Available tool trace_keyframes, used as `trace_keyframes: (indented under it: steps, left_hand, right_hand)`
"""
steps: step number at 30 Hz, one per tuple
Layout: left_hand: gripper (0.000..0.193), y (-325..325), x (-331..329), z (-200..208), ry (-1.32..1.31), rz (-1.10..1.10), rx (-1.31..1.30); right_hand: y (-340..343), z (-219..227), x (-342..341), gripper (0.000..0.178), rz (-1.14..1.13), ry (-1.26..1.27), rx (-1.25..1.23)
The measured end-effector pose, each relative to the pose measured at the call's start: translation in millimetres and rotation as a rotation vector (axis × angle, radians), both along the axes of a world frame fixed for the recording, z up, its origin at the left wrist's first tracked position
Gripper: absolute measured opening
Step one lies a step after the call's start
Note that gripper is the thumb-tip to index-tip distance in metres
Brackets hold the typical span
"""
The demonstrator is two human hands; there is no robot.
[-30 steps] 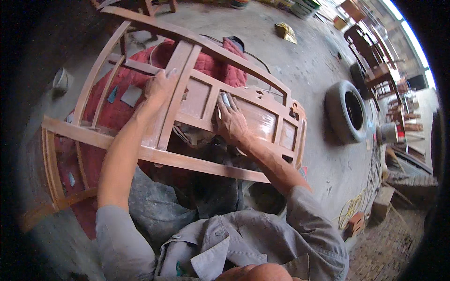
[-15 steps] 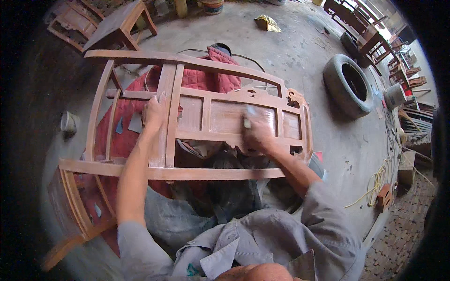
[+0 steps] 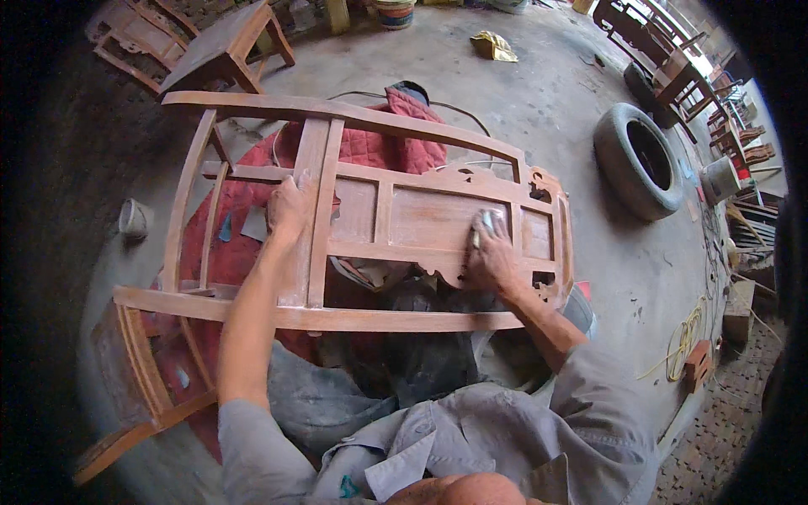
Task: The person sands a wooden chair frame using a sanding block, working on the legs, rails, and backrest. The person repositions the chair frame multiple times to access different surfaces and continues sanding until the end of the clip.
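An unpainted wooden chair [image 3: 320, 220] lies across in front of me, its carved panelled back to the right and its legs to the left. My left hand [image 3: 289, 206] is closed on the edge of the wide dusty board beside the back, holding the frame. My right hand [image 3: 495, 257] presses a small pale-blue and white folded piece of sandpaper [image 3: 484, 224] against the right part of the large middle panel [image 3: 433, 215]. Pale dust lies on the wood. The right fingertips are partly hidden by the hand.
A red quilted cloth [image 3: 370, 143] lies under the chair, with small sheet scraps on it. To the right lie a tyre [image 3: 637, 162], a bucket [image 3: 720, 180] and a coiled yellow cord [image 3: 686, 332]. A small pail [image 3: 135, 219] stands left; a wooden stool [image 3: 223, 50] stands at the far left.
My right hand has moved with the sandpaper toward the right end of the middle panel. My left hand keeps its hold. The whole view has shifted slightly.
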State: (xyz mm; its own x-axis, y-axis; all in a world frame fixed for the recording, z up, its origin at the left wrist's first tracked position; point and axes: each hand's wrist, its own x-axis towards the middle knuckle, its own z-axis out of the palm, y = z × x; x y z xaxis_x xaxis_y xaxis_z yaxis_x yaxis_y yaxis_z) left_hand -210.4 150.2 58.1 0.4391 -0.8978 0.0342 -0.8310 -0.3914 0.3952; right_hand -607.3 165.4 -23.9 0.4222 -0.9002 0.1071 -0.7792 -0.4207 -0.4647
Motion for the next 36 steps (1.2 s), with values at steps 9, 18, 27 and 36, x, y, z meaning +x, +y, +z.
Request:
trace_keyframes:
  steps: [9,18,27,36]
  left_hand:
    - [0.061,4,0,2,-0.021,0.028,0.031]
    - [0.055,2,3,-9,-0.006,-0.043,-0.066]
    - [0.049,-2,-6,-3,0.152,0.022,-0.153]
    - [0.054,-11,-5,-22,0.151,0.07,-0.209]
  right_hand:
    - [-13,-15,-18,0.069,0.243,0.223,-0.093]
    - [-12,19,68,0.07,0.396,-0.027,-0.085]
    - [-27,-4,53,0.065,0.416,-0.01,-0.114]
    - [-41,-3,-45,0.071,0.645,0.228,-0.214]
